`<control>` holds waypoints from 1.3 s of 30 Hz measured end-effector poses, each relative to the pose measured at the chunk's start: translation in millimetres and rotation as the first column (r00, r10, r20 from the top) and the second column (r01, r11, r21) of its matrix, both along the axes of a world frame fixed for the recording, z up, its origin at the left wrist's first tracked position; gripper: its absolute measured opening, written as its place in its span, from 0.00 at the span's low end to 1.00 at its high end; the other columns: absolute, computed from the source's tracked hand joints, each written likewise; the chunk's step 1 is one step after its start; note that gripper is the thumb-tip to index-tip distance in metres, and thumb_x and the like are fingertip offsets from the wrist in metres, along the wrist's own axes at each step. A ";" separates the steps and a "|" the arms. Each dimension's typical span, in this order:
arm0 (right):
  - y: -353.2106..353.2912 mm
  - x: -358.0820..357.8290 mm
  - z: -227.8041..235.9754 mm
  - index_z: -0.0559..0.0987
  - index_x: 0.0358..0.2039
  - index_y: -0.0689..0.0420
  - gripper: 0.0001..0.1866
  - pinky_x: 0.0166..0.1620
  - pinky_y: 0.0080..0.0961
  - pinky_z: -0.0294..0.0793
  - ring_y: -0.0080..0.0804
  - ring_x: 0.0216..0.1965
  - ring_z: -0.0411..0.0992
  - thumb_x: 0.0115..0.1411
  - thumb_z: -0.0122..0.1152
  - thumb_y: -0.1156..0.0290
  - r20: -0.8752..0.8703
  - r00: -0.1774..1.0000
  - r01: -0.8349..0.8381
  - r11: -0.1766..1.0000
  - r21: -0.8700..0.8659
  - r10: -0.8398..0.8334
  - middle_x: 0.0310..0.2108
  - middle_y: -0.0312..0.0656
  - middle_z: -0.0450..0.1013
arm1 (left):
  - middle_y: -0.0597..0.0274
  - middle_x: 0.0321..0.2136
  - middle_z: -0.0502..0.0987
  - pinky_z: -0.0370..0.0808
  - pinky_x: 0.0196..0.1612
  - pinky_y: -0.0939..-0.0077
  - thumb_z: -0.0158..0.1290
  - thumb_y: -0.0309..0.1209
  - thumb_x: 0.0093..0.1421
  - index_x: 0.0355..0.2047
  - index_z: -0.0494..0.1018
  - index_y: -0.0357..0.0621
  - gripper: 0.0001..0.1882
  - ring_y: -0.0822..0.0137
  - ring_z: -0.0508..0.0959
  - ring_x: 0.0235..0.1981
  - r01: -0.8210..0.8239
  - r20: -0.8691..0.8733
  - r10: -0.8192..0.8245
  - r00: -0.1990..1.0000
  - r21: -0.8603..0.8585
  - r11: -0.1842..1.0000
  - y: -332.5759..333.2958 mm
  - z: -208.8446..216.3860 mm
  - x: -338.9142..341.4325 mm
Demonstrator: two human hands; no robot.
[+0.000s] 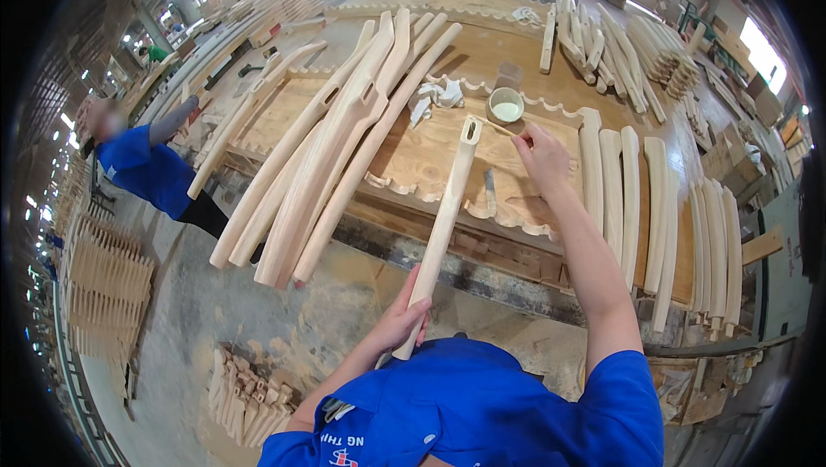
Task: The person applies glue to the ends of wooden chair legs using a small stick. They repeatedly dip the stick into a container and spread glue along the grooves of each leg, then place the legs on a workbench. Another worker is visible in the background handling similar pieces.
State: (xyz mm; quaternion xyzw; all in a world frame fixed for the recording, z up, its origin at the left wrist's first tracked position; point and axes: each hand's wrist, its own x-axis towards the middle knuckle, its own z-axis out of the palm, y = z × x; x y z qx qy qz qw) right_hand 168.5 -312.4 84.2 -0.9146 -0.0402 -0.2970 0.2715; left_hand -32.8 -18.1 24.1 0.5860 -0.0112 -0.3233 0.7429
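Note:
My left hand [408, 316] is wrapped round the lower end of a pale wooden chair leg [447, 209]. The leg slants away from me, and its far end, with a slot cut through it, rests over the workbench [404, 153]. Pinched in my right hand [544, 155] is a thin wooden stick [497, 129], whose tip points at the slotted end. Just beyond stands a round cup [505, 106] with whitish stuff inside. A narrow flat-bladed tool [490, 191] lies on the bench between the leg and my right forearm.
Several curved wooden legs [335, 140] lie piled on the left of the bench. More legs [632, 200] line its right side. Crumpled white cloth [437, 98] lies near the cup. A person in blue [146, 166] works at the left. Small wooden pieces [249, 398] are heaped on the floor.

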 end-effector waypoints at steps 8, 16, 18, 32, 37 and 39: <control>-5.9 -11.4 -2.5 0.73 0.23 0.54 0.09 0.30 0.33 0.69 0.36 0.29 0.72 0.53 0.61 0.64 0.131 0.978 -0.136 0.974 -0.182 0.161 0.24 0.37 0.72 | 0.60 0.20 0.65 0.69 0.17 0.75 0.42 0.35 0.66 0.68 0.31 0.62 0.38 0.70 0.67 0.14 -0.002 -0.019 0.002 1.000 -0.026 1.000 2.6 -5.8 0.9; -7.6 -15.3 -0.2 0.73 0.23 0.54 0.08 0.31 0.34 0.69 0.37 0.30 0.71 0.52 0.62 0.68 0.147 0.987 -0.051 0.997 -0.060 0.060 0.25 0.36 0.71 | 0.59 0.22 0.65 0.70 0.17 0.75 0.43 0.37 0.66 0.68 0.31 0.62 0.38 0.69 0.67 0.14 0.001 -0.008 -0.001 1.000 0.009 1.000 1.7 -0.5 2.2; -4.7 -16.3 -3.8 0.72 0.24 0.54 0.08 0.31 0.33 0.69 0.36 0.30 0.71 0.52 0.62 0.68 0.165 0.985 -0.036 0.992 -0.120 0.055 0.24 0.37 0.70 | 0.59 0.23 0.65 0.69 0.17 0.75 0.43 0.37 0.66 0.68 0.31 0.61 0.38 0.69 0.67 0.14 0.006 -0.003 -0.006 1.000 0.028 1.000 1.8 2.4 3.2; -4.1 -26.9 -21.8 0.74 0.28 0.56 0.07 0.22 0.22 0.63 0.24 0.19 0.65 0.59 0.58 0.67 -0.023 0.984 -0.143 0.859 0.491 0.177 0.23 0.36 0.70 | 0.61 0.23 0.68 0.70 0.18 0.78 0.53 0.25 0.56 0.67 0.41 0.50 0.43 0.73 0.70 0.15 -0.026 0.030 0.025 0.999 0.039 0.999 2.9 0.3 2.0; -15.7 -29.1 -2.7 0.73 0.36 0.57 0.11 0.19 0.12 0.56 0.14 0.15 0.57 0.65 0.50 0.62 -0.057 0.714 0.057 0.024 0.998 0.698 0.22 0.33 0.68 | 0.61 0.26 0.70 0.71 0.19 0.79 0.54 0.22 0.53 0.65 0.47 0.43 0.41 0.74 0.73 0.18 -0.114 0.146 0.115 0.983 -0.013 0.993 27.9 45.7 13.0; -15.3 -34.4 -2.7 0.73 0.36 0.57 0.12 0.18 0.13 0.55 0.15 0.15 0.56 0.66 0.48 0.62 0.019 0.733 0.029 -0.058 0.998 0.680 0.22 0.33 0.68 | 0.60 0.27 0.71 0.72 0.20 0.78 0.55 0.23 0.53 0.64 0.47 0.42 0.41 0.73 0.74 0.21 -0.183 0.278 0.177 0.944 -0.004 0.983 51.5 79.8 27.1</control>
